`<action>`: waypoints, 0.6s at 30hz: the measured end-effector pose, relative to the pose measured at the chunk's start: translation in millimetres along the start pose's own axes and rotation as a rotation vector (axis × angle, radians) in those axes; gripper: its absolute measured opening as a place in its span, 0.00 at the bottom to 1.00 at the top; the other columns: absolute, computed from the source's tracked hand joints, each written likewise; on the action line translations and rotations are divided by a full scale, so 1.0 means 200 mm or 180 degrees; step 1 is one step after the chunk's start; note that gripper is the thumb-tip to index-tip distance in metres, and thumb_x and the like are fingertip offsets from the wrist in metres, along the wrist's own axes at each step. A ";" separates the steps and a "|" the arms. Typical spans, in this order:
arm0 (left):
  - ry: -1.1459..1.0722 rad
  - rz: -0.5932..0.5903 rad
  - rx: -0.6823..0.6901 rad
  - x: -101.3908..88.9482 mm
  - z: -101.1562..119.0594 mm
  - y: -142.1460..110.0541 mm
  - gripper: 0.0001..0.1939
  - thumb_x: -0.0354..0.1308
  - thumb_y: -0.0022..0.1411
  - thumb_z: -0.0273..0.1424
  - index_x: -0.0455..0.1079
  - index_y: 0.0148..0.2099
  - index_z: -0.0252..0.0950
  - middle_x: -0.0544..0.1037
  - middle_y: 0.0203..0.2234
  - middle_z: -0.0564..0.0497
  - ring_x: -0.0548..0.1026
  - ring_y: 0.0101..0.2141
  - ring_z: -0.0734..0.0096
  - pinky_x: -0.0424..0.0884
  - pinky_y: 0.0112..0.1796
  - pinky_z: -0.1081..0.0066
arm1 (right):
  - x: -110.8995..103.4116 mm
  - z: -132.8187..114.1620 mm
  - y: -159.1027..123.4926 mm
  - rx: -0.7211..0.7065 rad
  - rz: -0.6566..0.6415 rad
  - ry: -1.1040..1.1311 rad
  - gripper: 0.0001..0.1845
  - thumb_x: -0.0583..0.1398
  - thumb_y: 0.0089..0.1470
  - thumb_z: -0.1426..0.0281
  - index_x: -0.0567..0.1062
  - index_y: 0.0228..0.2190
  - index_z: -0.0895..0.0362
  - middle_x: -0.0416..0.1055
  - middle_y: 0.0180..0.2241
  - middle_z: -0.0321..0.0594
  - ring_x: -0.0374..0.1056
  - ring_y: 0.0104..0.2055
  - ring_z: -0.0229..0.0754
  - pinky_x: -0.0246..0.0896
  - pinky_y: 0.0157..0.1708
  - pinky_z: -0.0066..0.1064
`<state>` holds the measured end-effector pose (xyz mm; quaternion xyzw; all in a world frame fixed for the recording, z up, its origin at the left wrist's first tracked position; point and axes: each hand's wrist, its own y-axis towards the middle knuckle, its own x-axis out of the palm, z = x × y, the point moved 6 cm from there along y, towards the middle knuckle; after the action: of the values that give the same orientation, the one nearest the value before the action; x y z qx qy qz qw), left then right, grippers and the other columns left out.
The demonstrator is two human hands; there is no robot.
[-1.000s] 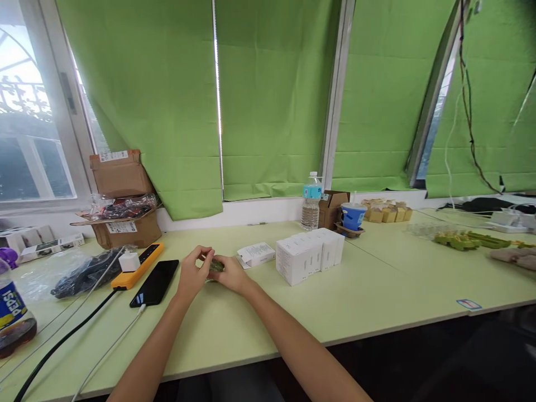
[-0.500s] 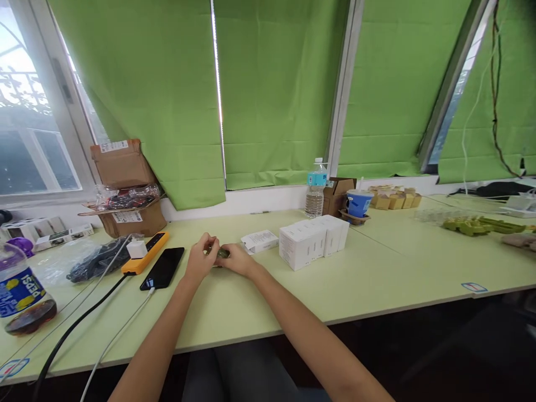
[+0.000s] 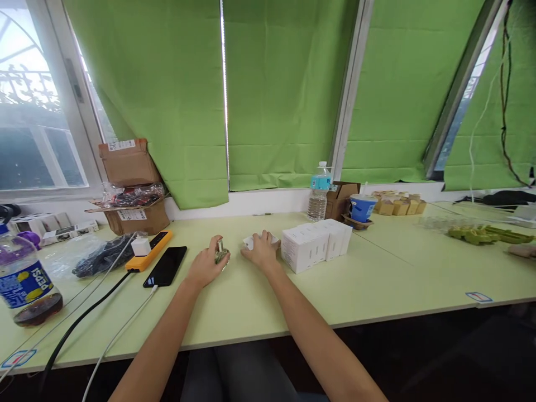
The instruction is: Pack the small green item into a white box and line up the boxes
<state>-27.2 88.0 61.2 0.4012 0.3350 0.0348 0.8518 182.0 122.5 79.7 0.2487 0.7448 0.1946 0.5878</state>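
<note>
At the far left edge of the table (image 3: 377, 290), around nine o'clock, stood a cola bottle (image 3: 25, 285) with a blue label and a little dark drink left in it. Behind it, by the window, lay a few white cartons (image 3: 50, 228). Toward ten o'clock sat an open cardboard box (image 3: 133, 192) with a clear bag on top, and in front of it a crumpled plastic bag (image 3: 90, 258) of dark items. Just right of that lay an orange power strip (image 3: 153, 250) with a white plug seated in it, and beside it a black phone (image 3: 166, 266), face up, with a white cable running from its near end.

Near the middle, at about twelve o'clock, the left hand (image 3: 207, 267) was curled around a small glass bottle (image 3: 220, 252), holding it upright just above or on the table; which could not be told. Just to its right, apart from it, the right hand (image 3: 262, 251) lay palm down with fingers spread over a small white box (image 3: 251, 242), touching it rather than clenching it.

Next came a row of white boxes (image 3: 316, 244), close beside the right hand. Behind them, at one o'clock, stood a clear water bottle (image 3: 319, 191), a small brown carton (image 3: 340, 198) and a blue cup (image 3: 362, 207). Farther right, at two o'clock, lay green pieces (image 3: 486, 234).
</note>
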 end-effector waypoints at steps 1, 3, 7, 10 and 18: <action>-0.0055 -0.0062 -0.0010 0.01 0.00 0.00 0.25 0.55 0.65 0.47 0.59 0.59 0.43 0.73 0.31 0.52 0.70 0.29 0.65 0.61 0.34 0.69 | 0.02 0.01 0.00 0.0038 -0.0098 -0.0040 0.35 0.64 0.49 0.53 0.70 0.53 0.60 0.56 0.59 0.60 0.46 0.64 0.63 0.31 0.59 0.67; -0.0195 -0.0128 -0.0012 0.03 0.00 0.00 0.22 0.55 0.65 0.47 0.62 0.54 0.41 0.72 0.31 0.52 0.71 0.31 0.66 0.63 0.35 0.69 | 0.03 0.02 0.01 0.0060 -0.0148 -0.0014 0.32 0.62 0.53 0.54 0.70 0.54 0.59 0.59 0.57 0.58 0.50 0.63 0.60 0.30 0.60 0.65; -0.0443 -0.0153 -0.0034 0.05 0.00 0.01 0.16 0.55 0.64 0.45 0.64 0.45 0.38 0.73 0.31 0.51 0.71 0.34 0.67 0.65 0.39 0.67 | 0.02 0.05 0.03 0.0032 -0.0072 0.0166 0.25 0.55 0.60 0.56 0.73 0.52 0.57 0.63 0.54 0.53 0.55 0.60 0.55 0.36 0.61 0.58; -0.0628 -0.0079 -0.0114 0.06 0.01 0.02 0.14 0.55 0.64 0.43 0.64 0.43 0.38 0.74 0.32 0.50 0.71 0.35 0.67 0.65 0.40 0.66 | 0.01 0.06 0.04 -0.0123 -0.0074 0.0175 0.25 0.58 0.56 0.57 0.74 0.51 0.56 0.64 0.55 0.50 0.57 0.60 0.53 0.38 0.62 0.55; -0.1576 0.0293 -0.0742 0.12 -0.01 0.02 0.24 0.57 0.62 0.50 0.61 0.50 0.37 0.72 0.28 0.52 0.64 0.15 0.74 0.60 0.15 0.71 | 0.01 0.02 0.02 -0.0449 -0.0199 0.0350 0.19 0.55 0.60 0.60 0.77 0.49 0.51 0.68 0.54 0.43 0.60 0.57 0.49 0.56 0.48 0.37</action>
<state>-9.7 99.6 50.6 0.3116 0.0917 0.0126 0.9457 186.8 127.4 79.1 0.1723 0.7678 0.2415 0.5679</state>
